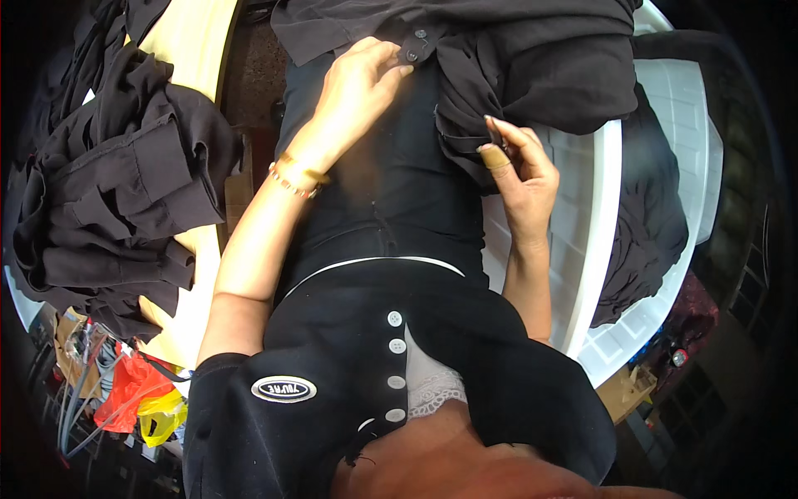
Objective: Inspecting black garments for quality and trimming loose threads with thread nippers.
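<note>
A dark garment [557,66] lies bunched across my lap and runs off the top of the view. My left hand [362,83] pinches its edge between thumb and fingers, beside a tab with two small dark buttons [416,46]. To the right, my right hand [528,170] is curled at a folded edge of the same cloth. A tan cover [495,157] sits on its thumb. Something dark shows between that thumb and the index finger, but I cannot make out what it is.
Dark garments [125,175] are heaped at left on a pale wooden board [195,41]. At right stands a white plastic basket [611,200], with more dark cloth [644,224] in a white container beyond it. Red [129,387] and yellow bags [162,416] lie lower left.
</note>
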Available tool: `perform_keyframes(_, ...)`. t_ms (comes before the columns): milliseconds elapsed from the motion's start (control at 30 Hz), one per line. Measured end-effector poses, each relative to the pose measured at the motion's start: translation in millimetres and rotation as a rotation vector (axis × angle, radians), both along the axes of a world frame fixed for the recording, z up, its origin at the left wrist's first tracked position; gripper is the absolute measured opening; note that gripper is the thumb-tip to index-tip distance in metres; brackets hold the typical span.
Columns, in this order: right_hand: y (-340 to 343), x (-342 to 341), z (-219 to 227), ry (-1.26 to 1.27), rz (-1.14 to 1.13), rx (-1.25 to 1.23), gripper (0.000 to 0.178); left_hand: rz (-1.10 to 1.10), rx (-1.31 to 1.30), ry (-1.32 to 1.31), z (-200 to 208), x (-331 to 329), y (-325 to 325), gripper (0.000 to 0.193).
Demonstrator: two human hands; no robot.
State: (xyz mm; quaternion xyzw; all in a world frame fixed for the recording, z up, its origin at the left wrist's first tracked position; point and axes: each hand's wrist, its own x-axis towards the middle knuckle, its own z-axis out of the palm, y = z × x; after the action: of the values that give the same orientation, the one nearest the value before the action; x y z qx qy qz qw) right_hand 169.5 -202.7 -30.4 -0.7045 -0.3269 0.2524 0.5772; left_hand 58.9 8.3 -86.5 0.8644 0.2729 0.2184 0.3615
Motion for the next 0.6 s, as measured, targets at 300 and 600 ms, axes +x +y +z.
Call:
perform_keyframes(300,10,-2,-5,0.083,0.088,0.19,0.031,-0.208,-0.863,-0.296,49,-66,-35,0.022)
perform_keyframes(600,15,4,-13,-0.114,0.087,0.15,0.031,-0.167,-1.281,-0.399,19,-29,-46,0.039)
